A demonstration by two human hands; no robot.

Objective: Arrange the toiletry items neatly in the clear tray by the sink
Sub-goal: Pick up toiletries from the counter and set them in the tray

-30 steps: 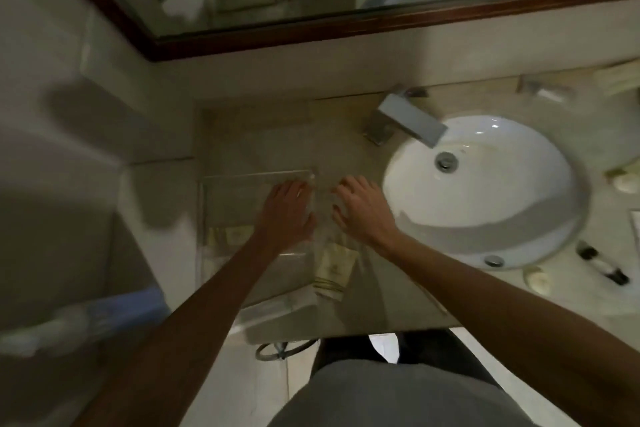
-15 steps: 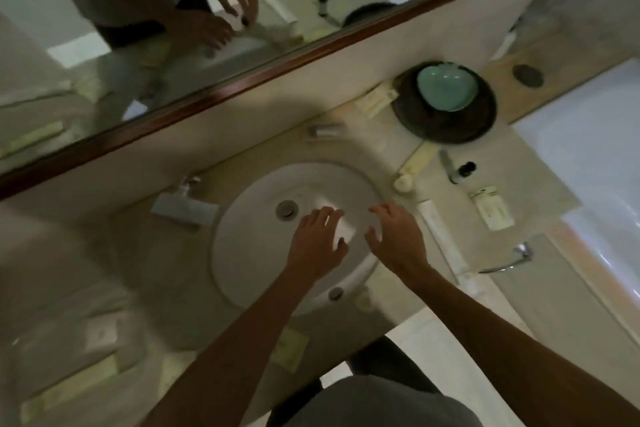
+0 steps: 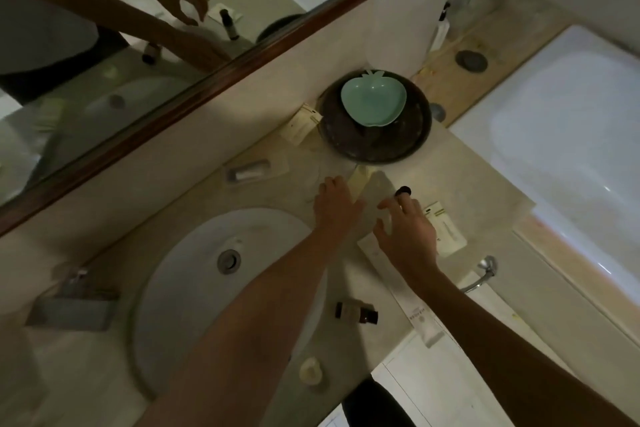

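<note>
My left hand hovers open over the counter right of the sink, next to a pale flat packet. My right hand is open, fingers spread just short of a small bottle with a black cap. A white sachet lies right of that hand, and a long white tube runs under my right wrist. A dark bottle lies on its side by the sink rim. A round soap sits near the front edge. The clear tray is out of view.
A dark round tray holds a green apple-shaped dish at the back. A wrapped item and a cream packet lie along the wall. The faucet is at left, a bathtub at right, a mirror above.
The view swung right from the clear tray, across the sink, to the right side of the counter. Both hands travelled right and now hover over the items there.
</note>
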